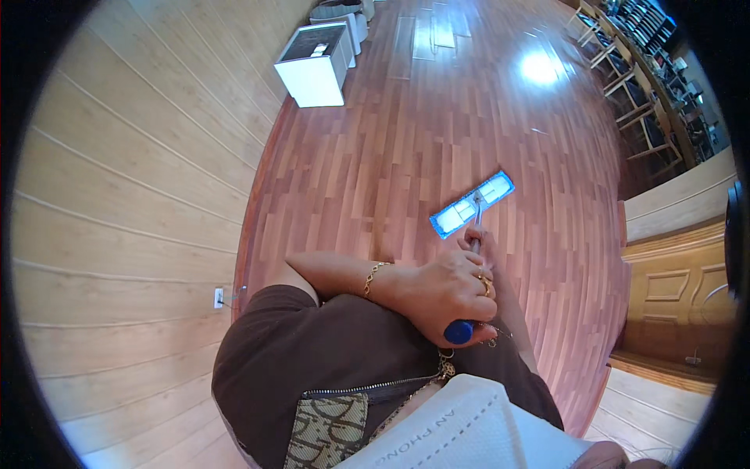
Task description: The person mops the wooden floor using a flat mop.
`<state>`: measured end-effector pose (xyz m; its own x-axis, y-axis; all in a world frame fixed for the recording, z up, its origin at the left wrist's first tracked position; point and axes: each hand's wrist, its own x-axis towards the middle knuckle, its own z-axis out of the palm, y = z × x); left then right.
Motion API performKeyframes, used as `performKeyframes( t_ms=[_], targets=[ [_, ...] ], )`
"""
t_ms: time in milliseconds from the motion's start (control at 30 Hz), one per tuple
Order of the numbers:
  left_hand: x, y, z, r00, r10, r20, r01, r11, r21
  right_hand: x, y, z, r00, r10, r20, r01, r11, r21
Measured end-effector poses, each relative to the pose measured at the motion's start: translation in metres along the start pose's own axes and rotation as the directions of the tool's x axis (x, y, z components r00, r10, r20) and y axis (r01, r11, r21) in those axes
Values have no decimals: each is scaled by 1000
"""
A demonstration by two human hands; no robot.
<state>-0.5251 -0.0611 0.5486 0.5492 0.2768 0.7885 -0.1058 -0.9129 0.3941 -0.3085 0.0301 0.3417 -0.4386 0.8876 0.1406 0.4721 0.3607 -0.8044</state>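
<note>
My left hand (pixel 445 293) is closed around the top of a flat mop's handle, whose blue end cap (pixel 458 332) sticks out below the palm. A gold bracelet circles that wrist and a ring sits on a finger. Farther down the handle, my right hand (pixel 479 237) is wrapped around the shaft, partly hidden behind the left hand. The flat mop (pixel 461 213) has a white rectangular head with a blue fringed pad, lying at a slant on the floor ahead of my hands. Most of the handle is hidden by my hands.
Reddish wood-plank flooring (pixel 344 168) stretches ahead, with bright light reflections. A white cabinet (pixel 311 74) stands along the panelled left wall (pixel 148 187). Wooden chairs (pixel 652 129) line a long counter at far right. A wooden door (pixel 672 293) is at right.
</note>
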Motion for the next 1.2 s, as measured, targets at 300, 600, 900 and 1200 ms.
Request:
performKeyframes(
  t_ms=[300,600,900,1200],
  targets=[
    [-96,-95,87,933,-326,-152,318,945,-75,11,194,39,983,-185,14,180,936,-303],
    [-189,-217,26,908,-387,-160,331,897,-293,77,248,92,996,87,-6,-82,911,-404],
    [-261,-364,-64,980,-169,109,201,844,-498,134,285,143,943,130,-305,-287,783,-553],
    [-245,-558,-174,901,-150,408,423,514,-746,248,277,156,647,512,-565,-760,372,-533]
  ],
)
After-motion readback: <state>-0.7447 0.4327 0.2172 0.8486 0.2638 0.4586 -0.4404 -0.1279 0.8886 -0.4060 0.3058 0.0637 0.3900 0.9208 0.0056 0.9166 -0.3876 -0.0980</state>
